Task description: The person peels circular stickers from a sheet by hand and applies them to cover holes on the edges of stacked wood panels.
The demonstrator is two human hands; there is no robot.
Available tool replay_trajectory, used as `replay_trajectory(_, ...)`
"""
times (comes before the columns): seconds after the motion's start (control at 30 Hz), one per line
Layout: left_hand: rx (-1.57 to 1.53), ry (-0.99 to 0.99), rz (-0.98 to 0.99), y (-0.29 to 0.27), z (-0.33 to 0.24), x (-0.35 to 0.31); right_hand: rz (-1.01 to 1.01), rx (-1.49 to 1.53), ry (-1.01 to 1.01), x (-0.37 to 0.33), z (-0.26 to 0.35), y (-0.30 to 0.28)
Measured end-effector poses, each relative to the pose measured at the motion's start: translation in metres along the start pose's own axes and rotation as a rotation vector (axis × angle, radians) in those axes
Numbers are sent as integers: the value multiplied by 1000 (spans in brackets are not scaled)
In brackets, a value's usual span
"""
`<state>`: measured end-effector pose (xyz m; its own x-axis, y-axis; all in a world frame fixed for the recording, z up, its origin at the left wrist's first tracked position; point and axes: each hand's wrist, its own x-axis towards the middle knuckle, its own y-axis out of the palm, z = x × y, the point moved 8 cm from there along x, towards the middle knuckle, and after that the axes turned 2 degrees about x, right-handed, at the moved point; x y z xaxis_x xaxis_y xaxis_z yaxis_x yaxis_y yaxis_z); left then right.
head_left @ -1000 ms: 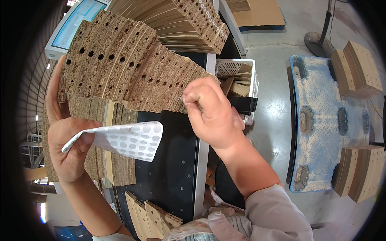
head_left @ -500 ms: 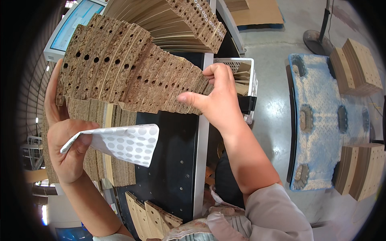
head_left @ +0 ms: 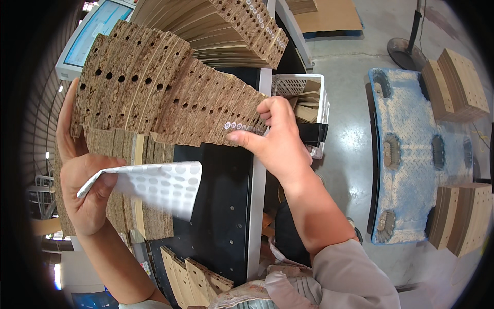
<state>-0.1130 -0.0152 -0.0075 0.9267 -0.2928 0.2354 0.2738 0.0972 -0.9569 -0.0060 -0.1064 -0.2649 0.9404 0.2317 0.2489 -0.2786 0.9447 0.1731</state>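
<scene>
A fanned stack of particleboard panels (head_left: 154, 87), their drilled edges facing up, leans across the space between my hands. My left hand (head_left: 87, 190) pinches a folded white sheet of round stickers (head_left: 167, 185) between thumb and fingers, while its outstretched fingers reach up along the stack's left end. My right hand (head_left: 275, 134) grips the right end of the stack, with its thumb at the lower edge and its curled fingers at the upper one. A short row of small round stickers (head_left: 239, 126) lies on the panel edges just above the right thumb.
Behind stands another fanned panel stack (head_left: 226, 36) with stickers, near a screen (head_left: 98, 31). A white plastic basket (head_left: 325, 98) holds offcuts to the right of the black table (head_left: 216, 206). Loose panels (head_left: 190, 278) lie near me. A blue pallet (head_left: 411, 154) carries more panels.
A row of round stickers now shows on the panel edges beside my right thumb. My right hand has shifted slightly down; the sticker sheet's loose end has swung and is blurred.
</scene>
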Motion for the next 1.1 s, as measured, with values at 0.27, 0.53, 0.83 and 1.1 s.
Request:
replay_trajectory(0.27,-46,-86,43,1,2,-7,13,51,53,-3,-3,2)
replay_trajectory(0.53,-112,-326,122,5,15,-23,-81,27,-206,-18,24,-11)
replay_trajectory(0.83,47,26,-9,3,-2,2,-27,-495,-410,-62,43,31)
replay_trajectory(1.1,-14,-25,-71,0,-2,-1,9,-466,-454,-70,46,27)
